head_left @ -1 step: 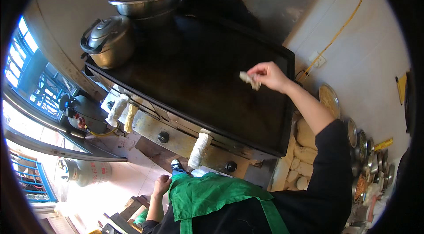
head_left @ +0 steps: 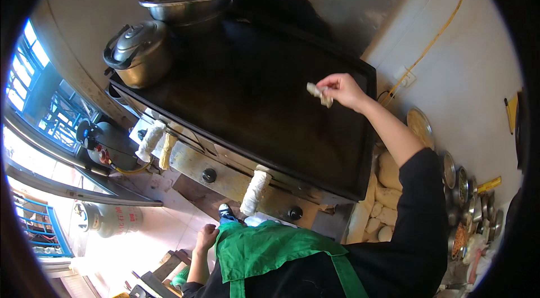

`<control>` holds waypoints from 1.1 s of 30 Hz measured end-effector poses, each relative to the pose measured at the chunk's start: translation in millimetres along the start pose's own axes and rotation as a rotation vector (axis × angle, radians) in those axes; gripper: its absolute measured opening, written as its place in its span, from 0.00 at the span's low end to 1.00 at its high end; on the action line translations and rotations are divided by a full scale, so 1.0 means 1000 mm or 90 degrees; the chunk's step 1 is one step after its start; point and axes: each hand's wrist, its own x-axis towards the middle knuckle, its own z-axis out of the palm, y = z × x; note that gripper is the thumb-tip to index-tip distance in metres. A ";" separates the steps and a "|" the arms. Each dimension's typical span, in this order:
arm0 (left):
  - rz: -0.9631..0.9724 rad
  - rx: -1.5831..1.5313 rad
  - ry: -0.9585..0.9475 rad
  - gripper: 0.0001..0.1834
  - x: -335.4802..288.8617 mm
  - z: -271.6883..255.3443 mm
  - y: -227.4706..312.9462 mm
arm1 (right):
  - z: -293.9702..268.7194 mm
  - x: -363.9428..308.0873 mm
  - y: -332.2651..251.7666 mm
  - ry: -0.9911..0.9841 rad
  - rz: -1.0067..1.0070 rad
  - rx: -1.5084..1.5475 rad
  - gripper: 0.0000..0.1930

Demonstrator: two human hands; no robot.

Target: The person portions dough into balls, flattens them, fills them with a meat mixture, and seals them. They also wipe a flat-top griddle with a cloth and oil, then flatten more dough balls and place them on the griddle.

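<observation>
Over the right part of the black griddle plate [head_left: 247, 101], my right hand [head_left: 344, 91] pinches a small pale crumpled piece [head_left: 319, 94]. It dangles from the fingertips above the dark surface; whether it is cloth or dough is too small to tell. My left hand [head_left: 207, 236] hangs low beside the green apron [head_left: 264, 253], its fingers curled and nothing visible in them. Below the griddle's near edge, a white-wrapped handle [head_left: 255, 192] sticks out from the front panel.
A lidded metal pot [head_left: 140, 56] and a steel basin [head_left: 188, 1] stand at the griddle's left end. Pale dough pieces [head_left: 388, 197] lie right of it, with several metal bowls [head_left: 448, 168] beyond. A gas cylinder [head_left: 109, 218] stands on the floor at left.
My right hand, with the pale piece, has risen slightly away from me over the griddle. My left hand stays by the apron.
</observation>
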 end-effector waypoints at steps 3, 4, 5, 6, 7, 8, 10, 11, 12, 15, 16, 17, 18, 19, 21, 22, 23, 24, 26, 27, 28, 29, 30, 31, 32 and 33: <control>-0.016 -0.023 0.011 0.23 -0.012 0.001 -0.019 | -0.018 0.068 0.030 0.098 0.023 -0.068 0.14; -0.021 -0.029 0.016 0.23 -0.019 0.000 -0.027 | -0.021 0.090 0.038 0.150 0.039 -0.120 0.14; -0.044 -0.039 0.027 0.23 -0.026 -0.001 -0.034 | -0.023 0.111 0.044 0.191 0.062 -0.126 0.14; -0.079 -0.049 0.036 0.23 -0.033 -0.002 -0.041 | -0.025 0.131 0.048 0.230 0.074 -0.197 0.16; -0.109 -0.062 0.025 0.23 -0.040 -0.004 -0.048 | -0.028 0.146 0.051 0.244 0.060 -0.224 0.15; -0.169 -0.078 0.006 0.23 -0.045 -0.008 -0.056 | -0.028 0.158 0.054 0.277 0.084 -0.266 0.14; -0.193 -0.072 0.025 0.22 -0.056 -0.015 -0.070 | -0.031 0.174 0.057 0.273 0.158 -0.364 0.11; -0.188 -0.048 0.032 0.22 -0.057 -0.019 -0.076 | -0.031 0.176 0.058 0.266 0.131 -0.381 0.10; -0.184 -0.025 0.033 0.22 -0.058 -0.023 -0.081 | -0.032 0.176 0.057 0.240 0.145 -0.354 0.11; -0.164 -0.003 0.039 0.22 -0.042 -0.027 -0.084 | -0.023 0.150 0.051 0.162 0.052 -0.420 0.12; -0.160 0.004 0.038 0.22 -0.033 -0.027 -0.080 | -0.017 0.136 0.045 0.137 0.043 -0.443 0.12; -0.126 0.015 0.033 0.21 -0.021 -0.026 -0.075 | -0.006 0.117 0.039 0.110 -0.001 -0.417 0.12; -0.103 0.034 0.029 0.21 -0.008 -0.025 -0.067 | 0.006 0.095 0.030 0.087 -0.104 -0.437 0.10; -0.081 0.014 0.026 0.20 0.005 -0.023 -0.059 | 0.021 0.071 0.020 0.073 -0.169 -0.429 0.09; -0.035 0.002 0.010 0.21 0.029 -0.022 -0.039 | 0.047 0.024 -0.001 -0.027 -0.227 -0.405 0.07; -0.019 -0.018 0.011 0.22 0.038 -0.020 -0.029 | 0.063 0.001 -0.010 -0.040 -0.208 -0.405 0.08; 0.001 -0.016 -0.010 0.21 0.046 -0.018 -0.019 | 0.074 -0.020 -0.019 -0.069 -0.254 -0.390 0.09; 0.018 -0.021 -0.021 0.21 0.052 -0.016 -0.011 | 0.084 -0.035 -0.026 -0.087 -0.262 -0.364 0.11; 0.042 -0.046 -0.077 0.20 0.058 -0.015 0.002 | 0.092 -0.056 -0.039 -0.133 -0.230 -0.323 0.11; 0.053 -0.032 -0.085 0.20 0.058 -0.016 0.007 | 0.093 -0.060 -0.043 -0.162 -0.166 -0.245 0.10; 0.045 -0.012 -0.094 0.20 0.056 -0.017 0.010 | 0.093 -0.062 -0.046 -0.196 -0.109 -0.160 0.10; 0.053 -0.032 -0.109 0.21 0.054 -0.020 0.012 | 0.090 -0.061 -0.048 -0.219 -0.041 -0.069 0.09; 0.052 -0.053 -0.098 0.22 0.051 -0.023 0.012 | 0.087 -0.059 -0.049 -0.199 -0.067 -0.038 0.09; 0.031 -0.073 -0.091 0.22 0.047 -0.027 0.011 | 0.083 -0.056 -0.049 -0.147 0.001 0.132 0.10; 0.007 -0.093 -0.084 0.22 0.041 -0.030 0.009 | 0.080 -0.054 -0.047 -0.105 0.092 0.305 0.11; -0.045 -0.047 -0.050 0.22 0.038 -0.033 0.007 | 0.074 -0.051 -0.045 -0.049 0.103 0.404 0.12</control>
